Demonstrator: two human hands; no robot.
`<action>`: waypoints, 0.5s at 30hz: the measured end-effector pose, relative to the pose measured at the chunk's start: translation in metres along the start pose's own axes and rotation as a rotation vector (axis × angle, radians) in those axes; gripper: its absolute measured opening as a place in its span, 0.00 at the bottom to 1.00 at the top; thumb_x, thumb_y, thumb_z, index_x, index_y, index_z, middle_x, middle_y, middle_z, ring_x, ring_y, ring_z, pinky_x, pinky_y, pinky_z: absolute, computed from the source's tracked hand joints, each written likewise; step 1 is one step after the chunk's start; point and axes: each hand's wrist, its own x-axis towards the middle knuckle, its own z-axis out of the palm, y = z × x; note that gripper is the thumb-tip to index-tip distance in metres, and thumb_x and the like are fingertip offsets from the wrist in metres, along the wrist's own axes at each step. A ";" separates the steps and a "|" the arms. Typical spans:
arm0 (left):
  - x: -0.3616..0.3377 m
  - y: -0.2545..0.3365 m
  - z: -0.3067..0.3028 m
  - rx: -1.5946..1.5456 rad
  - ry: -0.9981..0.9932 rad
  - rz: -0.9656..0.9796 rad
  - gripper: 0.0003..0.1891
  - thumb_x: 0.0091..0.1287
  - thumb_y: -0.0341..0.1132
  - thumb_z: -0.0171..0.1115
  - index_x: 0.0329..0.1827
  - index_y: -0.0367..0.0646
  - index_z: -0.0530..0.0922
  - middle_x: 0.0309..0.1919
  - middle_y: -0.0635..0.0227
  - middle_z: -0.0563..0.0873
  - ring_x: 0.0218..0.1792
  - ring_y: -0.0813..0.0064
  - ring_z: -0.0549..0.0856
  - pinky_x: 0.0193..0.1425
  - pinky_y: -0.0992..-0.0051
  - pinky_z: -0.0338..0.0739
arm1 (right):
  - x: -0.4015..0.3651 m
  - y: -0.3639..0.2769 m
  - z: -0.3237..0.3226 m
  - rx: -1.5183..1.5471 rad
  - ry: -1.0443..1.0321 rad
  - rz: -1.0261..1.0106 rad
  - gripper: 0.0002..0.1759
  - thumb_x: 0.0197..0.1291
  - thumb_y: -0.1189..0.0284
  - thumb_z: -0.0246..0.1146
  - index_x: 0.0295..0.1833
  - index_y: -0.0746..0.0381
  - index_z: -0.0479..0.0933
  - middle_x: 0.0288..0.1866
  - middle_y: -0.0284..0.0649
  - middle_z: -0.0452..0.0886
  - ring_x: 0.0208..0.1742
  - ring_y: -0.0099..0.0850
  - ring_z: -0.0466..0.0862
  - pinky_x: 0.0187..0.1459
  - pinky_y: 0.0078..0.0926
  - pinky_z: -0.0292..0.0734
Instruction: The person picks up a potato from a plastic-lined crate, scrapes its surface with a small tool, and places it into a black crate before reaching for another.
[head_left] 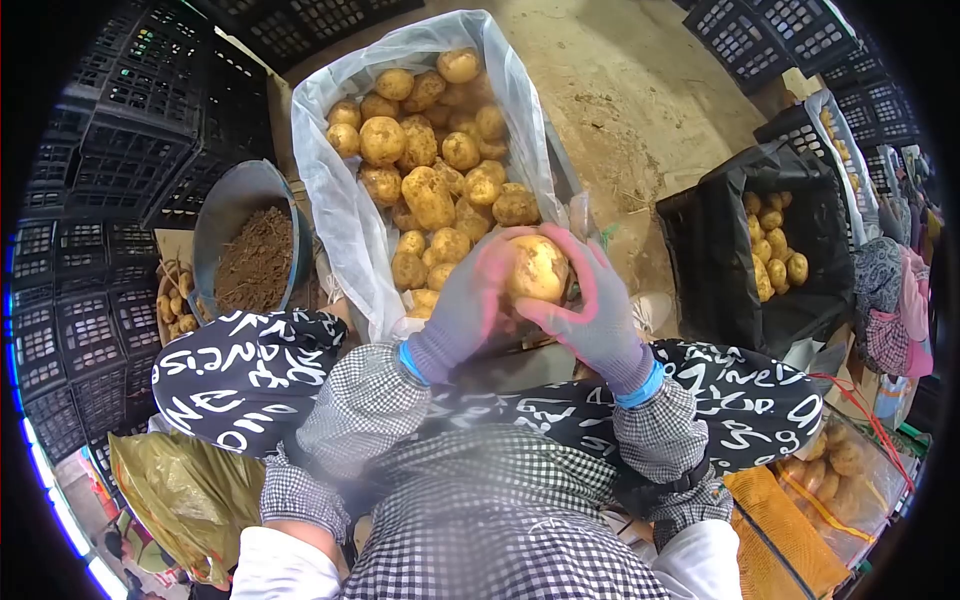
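1. Left hand point(468, 292), in a grey and pink glove: fingers curled round the near-left side of one potato point(540, 268), closed on it.
2. Right hand point(592, 305), gloved to match: thumb and fingers parted in a wide curve, taking the potato's other side between them.
3. Potato: one, large, roundish, yellow with brown soil marks; held up between both hands, above the near right corner of the white-lined crate point(320, 150).
4. White-lined crate: directly ahead of the person, well stocked with loose potatoes point(430, 197) of mixed sizes, many caked with soil.
5. Bucket point(209, 255): left of that crate, part filled with brown soil point(257, 262); more potatoes lay just beyond its left side.
6. Black-lined crate point(708, 230): well to the right, a smaller lot of potatoes inside.
7. Black crates point(125, 130): stacked high along the left; others stood at the far right.
8. Green-yellow bag point(185, 490): crumpled, lower left, near the person's knee.
9. Clear bag point(840, 480): lower right, potatoes inside, beside an orange net point(780, 540).
10. Clothing: patterned black trousers point(250, 375), checked apron point(490, 520), checked oversleeves point(365, 395).
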 end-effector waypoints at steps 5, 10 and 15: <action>-0.002 -0.007 -0.005 -0.029 0.025 -0.041 0.24 0.80 0.54 0.40 0.61 0.44 0.71 0.49 0.65 0.79 0.39 0.78 0.83 0.32 0.80 0.79 | -0.004 0.019 0.027 0.297 0.024 0.057 0.37 0.66 0.53 0.67 0.73 0.64 0.68 0.58 0.43 0.77 0.57 0.32 0.78 0.54 0.25 0.77; -0.003 -0.021 -0.010 -0.255 -0.028 -0.153 0.26 0.78 0.57 0.44 0.64 0.45 0.65 0.52 0.63 0.75 0.47 0.72 0.81 0.37 0.74 0.81 | -0.001 0.028 0.034 0.363 -0.039 0.173 0.33 0.72 0.54 0.61 0.73 0.63 0.69 0.56 0.39 0.77 0.45 0.21 0.80 0.37 0.13 0.77; 0.004 -0.047 -0.025 0.215 -0.007 0.162 0.28 0.77 0.59 0.44 0.64 0.44 0.66 0.53 0.62 0.74 0.49 0.71 0.80 0.38 0.73 0.81 | 0.009 0.024 0.034 0.427 -0.072 0.276 0.29 0.74 0.55 0.57 0.70 0.64 0.72 0.51 0.37 0.79 0.30 0.17 0.79 0.29 0.12 0.76</action>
